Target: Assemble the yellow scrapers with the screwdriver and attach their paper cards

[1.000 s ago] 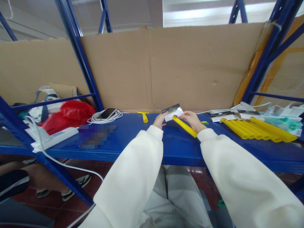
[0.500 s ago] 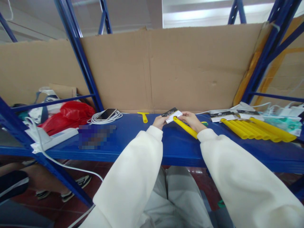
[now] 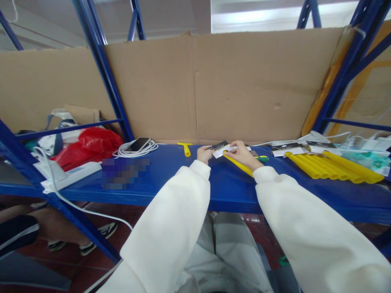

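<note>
My left hand pinches the left end of a black and white card above the blue shelf. A yellow tube slants down to the right from the card. My right hand is closed at the card's right part, over the tube's upper end; its fingertips rest where card and tube meet. Just right of that hand lies a green and yellow tool, partly hidden. A yellow T-shaped piece lies on the shelf left of my hands.
Several yellow tubes with cards lie at the right. On the left are a coiled white cable, a phone, a power strip and a red bag. Cardboard stands behind. A person's legs show lower left.
My right hand has moved slightly left, over the card and the tube's upper end. More of the green and yellow tool now shows.
</note>
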